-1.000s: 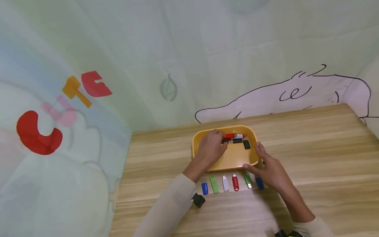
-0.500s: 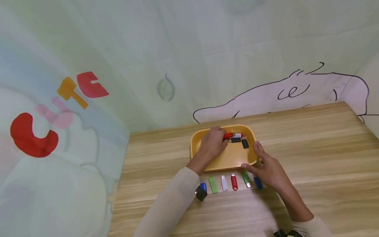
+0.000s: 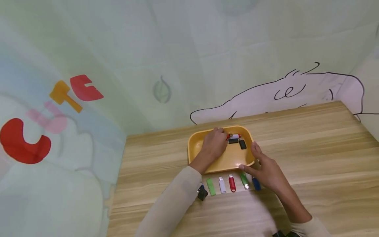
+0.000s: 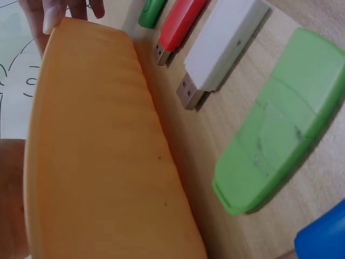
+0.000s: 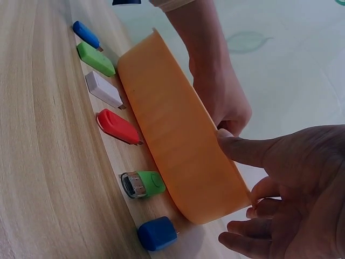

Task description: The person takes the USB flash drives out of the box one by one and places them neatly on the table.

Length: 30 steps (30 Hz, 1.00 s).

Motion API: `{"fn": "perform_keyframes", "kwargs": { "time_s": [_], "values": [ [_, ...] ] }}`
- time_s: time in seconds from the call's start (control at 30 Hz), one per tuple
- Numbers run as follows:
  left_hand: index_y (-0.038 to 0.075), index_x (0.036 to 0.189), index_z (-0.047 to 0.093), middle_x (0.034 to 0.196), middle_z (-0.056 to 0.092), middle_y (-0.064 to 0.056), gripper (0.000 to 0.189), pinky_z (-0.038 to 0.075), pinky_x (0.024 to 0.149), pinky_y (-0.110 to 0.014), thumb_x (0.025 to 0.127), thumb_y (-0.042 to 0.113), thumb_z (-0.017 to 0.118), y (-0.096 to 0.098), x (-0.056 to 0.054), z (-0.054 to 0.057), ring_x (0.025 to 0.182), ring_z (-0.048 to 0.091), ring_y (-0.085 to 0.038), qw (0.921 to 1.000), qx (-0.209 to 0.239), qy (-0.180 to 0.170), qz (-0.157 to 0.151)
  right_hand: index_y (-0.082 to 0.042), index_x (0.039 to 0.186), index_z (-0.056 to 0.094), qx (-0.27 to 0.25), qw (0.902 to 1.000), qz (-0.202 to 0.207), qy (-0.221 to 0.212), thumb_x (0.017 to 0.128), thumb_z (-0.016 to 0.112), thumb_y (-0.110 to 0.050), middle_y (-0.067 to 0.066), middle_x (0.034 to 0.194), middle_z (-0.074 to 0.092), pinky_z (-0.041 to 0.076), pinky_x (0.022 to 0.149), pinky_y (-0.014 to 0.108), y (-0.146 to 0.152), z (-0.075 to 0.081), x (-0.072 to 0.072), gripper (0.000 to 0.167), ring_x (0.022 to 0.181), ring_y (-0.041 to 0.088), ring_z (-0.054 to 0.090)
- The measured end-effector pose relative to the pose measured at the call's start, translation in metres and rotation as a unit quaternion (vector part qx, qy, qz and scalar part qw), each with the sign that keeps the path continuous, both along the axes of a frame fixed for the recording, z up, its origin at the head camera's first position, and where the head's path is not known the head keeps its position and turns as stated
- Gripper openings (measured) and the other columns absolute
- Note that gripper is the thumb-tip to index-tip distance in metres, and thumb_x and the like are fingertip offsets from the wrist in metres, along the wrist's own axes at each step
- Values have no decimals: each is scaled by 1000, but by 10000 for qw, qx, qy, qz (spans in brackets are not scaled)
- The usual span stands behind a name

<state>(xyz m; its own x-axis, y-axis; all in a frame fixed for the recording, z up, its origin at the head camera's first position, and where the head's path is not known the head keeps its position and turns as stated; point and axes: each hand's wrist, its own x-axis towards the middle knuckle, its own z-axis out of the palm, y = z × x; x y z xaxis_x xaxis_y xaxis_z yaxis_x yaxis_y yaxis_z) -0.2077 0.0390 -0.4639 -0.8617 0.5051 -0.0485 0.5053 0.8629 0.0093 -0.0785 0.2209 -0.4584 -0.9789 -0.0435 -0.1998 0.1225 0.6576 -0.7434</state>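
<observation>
My left hand [image 3: 215, 144] reaches into the yellow-orange tray [image 3: 234, 159], its fingertips hidden behind the hand itself. What those fingers hold, if anything, is not visible. Just right of them lie a black USB flash drive [image 3: 233, 141], a second black one [image 3: 242, 144] and red and white drives [image 3: 235, 136]. My right hand [image 3: 268, 169] grips the tray's front right corner, thumb on the front rim and fingers along the right side; the right wrist view shows the thumb [image 5: 242, 148] on the rim.
In front of the tray runs a row of USB drives: blue [image 5: 86, 34], light green [image 3: 211, 187], white [image 3: 222, 185], red [image 3: 232, 183], green [image 3: 244, 180] and blue [image 3: 256, 183]. The wooden table [image 3: 296, 144] meets a printed cloth backdrop [image 3: 142, 98] behind and left.
My left hand has shifted slightly right inside the tray, and a black USB drive by its fingers has gone from sight. The right hand keeps its grip on the corner.
</observation>
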Motion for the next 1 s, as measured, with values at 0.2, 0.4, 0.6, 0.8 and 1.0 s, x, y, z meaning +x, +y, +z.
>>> {"fn": "perform_keyframes", "kwargs": {
  "time_s": [0.2,0.4,0.6,0.8,1.0],
  "values": [
    [13,111,79,113,70,-1,22,60,80,-30,107,22,60,3,0,-2,98,64,-16,9999,-113,109,16,-6,167,19,36,10000,-14,-54,94,79,-47,16,176,17,29,120,69,-1,1,0,103,156,54,25],
    [14,106,81,109,71,0,22,59,77,-30,107,23,61,3,-1,-5,94,63,-16,9997,-46,235,13,-7,167,18,36,10000,-1,-42,95,78,-48,15,176,17,31,119,70,0,1,0,103,154,54,30],
    [19,99,83,101,73,2,22,59,76,-31,106,28,64,2,-1,-5,92,64,-15,9998,48,203,52,-7,168,18,31,10000,-3,-33,95,78,-48,16,176,17,33,117,70,0,2,0,103,152,55,32],
    [18,95,82,92,73,3,17,58,74,-33,103,29,71,2,0,-4,90,66,-15,9994,275,71,176,-6,167,19,3,10000,10,-23,94,78,-49,18,175,16,30,119,71,1,1,1,103,155,55,25],
    [15,99,79,89,71,-1,14,59,70,-35,101,27,73,1,0,-4,88,67,-17,9991,299,68,289,-8,168,18,4,10000,13,-19,94,77,-52,17,176,15,31,118,70,0,0,1,105,154,55,26]
  ]
}}
